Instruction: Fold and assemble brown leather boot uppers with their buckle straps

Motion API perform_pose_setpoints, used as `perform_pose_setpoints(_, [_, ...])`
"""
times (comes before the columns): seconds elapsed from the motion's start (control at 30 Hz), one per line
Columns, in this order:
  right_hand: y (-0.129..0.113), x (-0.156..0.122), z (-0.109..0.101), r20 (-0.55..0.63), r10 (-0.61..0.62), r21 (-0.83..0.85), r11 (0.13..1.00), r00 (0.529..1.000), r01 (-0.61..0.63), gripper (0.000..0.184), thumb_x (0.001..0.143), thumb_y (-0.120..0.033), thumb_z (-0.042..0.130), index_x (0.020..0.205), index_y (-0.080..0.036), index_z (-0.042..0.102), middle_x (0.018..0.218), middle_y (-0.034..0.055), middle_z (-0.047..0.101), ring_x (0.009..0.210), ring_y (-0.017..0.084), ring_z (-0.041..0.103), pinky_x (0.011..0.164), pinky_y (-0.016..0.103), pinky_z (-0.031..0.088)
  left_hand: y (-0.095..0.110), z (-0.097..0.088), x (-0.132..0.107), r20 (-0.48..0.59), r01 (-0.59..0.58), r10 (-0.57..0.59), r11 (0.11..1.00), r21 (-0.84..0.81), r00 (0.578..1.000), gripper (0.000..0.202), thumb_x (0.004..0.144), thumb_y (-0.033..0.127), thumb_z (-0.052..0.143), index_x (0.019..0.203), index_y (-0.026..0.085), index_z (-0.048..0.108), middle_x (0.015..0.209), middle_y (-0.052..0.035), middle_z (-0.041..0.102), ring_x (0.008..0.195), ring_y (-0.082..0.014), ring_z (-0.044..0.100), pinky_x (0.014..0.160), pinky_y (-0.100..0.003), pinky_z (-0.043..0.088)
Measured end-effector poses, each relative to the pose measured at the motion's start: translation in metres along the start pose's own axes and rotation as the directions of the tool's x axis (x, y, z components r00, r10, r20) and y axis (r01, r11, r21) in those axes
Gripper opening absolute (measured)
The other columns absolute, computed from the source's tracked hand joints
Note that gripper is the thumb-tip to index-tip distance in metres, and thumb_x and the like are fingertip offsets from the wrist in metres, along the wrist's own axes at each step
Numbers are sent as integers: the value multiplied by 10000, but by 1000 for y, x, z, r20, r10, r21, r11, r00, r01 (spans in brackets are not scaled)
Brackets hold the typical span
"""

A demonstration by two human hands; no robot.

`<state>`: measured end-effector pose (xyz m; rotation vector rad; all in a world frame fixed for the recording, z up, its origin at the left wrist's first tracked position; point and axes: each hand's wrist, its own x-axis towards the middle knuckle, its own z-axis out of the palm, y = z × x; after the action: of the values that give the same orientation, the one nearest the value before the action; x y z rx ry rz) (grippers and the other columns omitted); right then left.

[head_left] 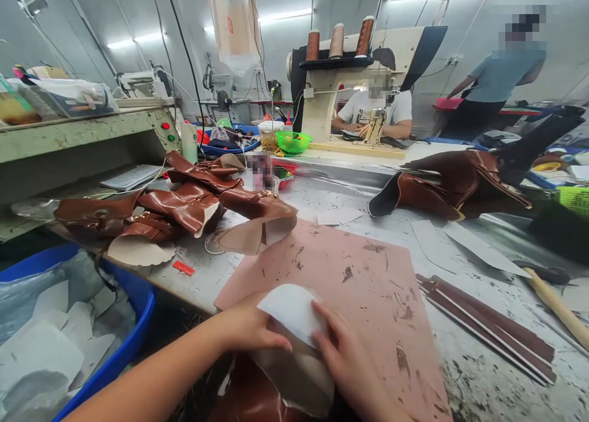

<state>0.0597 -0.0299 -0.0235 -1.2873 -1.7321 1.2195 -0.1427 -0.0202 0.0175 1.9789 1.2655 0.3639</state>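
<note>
A white, curved stiffener piece (294, 308) stands at the open end of a brown leather boot upper (257, 391), low in the middle of the view. My left hand (251, 327) grips the left side of the white piece, thumb in front, its other fingers hidden behind. On the right edge my right hand (343, 348) presses its fingertips against the same piece, its palm beside the upper's pale lining (299, 373). Most of the upper's lower part is cut off by the frame. Just beyond my hands lies a pink cutting board (350, 275) with dark stains.
Several brown boot uppers (184, 204) are heaped at left; another brown upper (442, 186) lies at right. A blue bin (145, 311) holds white scraps. Brown strips (492, 330) and a wooden handle (556, 305) lie at right. Behind stands a sewing machine (317, 112), with two people beyond.
</note>
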Motion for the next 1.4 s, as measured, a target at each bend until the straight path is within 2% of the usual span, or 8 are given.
perform_pose_setpoints(0.17, [6,-10,1,-13,-50,-157,986,999,48,432,758,-275,467,1158,-195,607,1106,92,648,1008,247,598,884,387,485,-14,-3,-3,-107,205,-213,975,-82,971,504,746,219,539,1242,203,451,1217,-60,561,1052,-214,540,879,-331,439])
perform_pose_setpoints(0.47, [3,-15,-10,33,-4,-304,953,999,14,431,781,-277,419,1151,-167,610,996,100,638,833,214,618,793,335,514,-18,5,2,-79,53,-52,999,11,996,362,769,214,576,1127,176,611,926,-45,627,869,-176,585,815,-280,455])
perform_pose_setpoints(0.63, [-1,-16,-8,71,-40,-498,864,997,70,419,797,-239,392,1145,-155,610,980,121,616,828,231,618,756,358,525,-11,11,0,-64,58,-44,969,241,997,362,799,186,559,1158,154,585,960,-85,597,882,-205,568,794,-317,468])
perform_pose_setpoints(0.87, [-23,0,-13,198,-70,-743,640,978,196,322,753,-180,526,1050,-198,649,1069,124,604,915,271,597,803,411,512,3,27,-4,-87,3,71,754,656,994,321,868,167,423,1153,111,560,1008,-138,591,916,-291,537,770,-445,462])
perform_pose_setpoints(1.0, [-20,16,10,321,-273,-636,648,907,420,416,852,-168,413,1257,-151,506,1292,114,521,1176,247,483,988,410,406,4,26,-20,-53,-62,122,777,626,991,309,825,76,388,1086,70,554,1006,-140,607,910,-256,559,802,-404,478])
perform_pose_setpoints(1.13, [-11,23,30,495,-268,-563,626,827,539,593,855,-458,472,1374,-195,356,1436,113,303,1303,305,301,1052,496,289,4,21,-48,-93,-217,331,780,587,939,216,839,122,401,947,120,589,975,-107,620,936,-237,548,870,-380,442])
perform_pose_setpoints(1.3, [-12,23,29,525,-254,-517,663,812,542,756,756,-597,530,1384,-226,332,1464,153,191,1332,366,172,1051,602,146,21,20,-65,164,-249,189,796,551,968,471,726,476,636,1073,162,583,895,-71,639,791,-251,573,745,-378,464])
perform_pose_setpoints(1.4, [-11,24,20,376,-352,-409,767,857,495,602,769,-494,550,1294,-211,462,1419,164,335,1288,342,317,1029,565,263,40,6,-58,317,-235,45,769,594,947,372,640,371,737,939,161,665,771,-61,675,673,-242,604,626,-322,458])
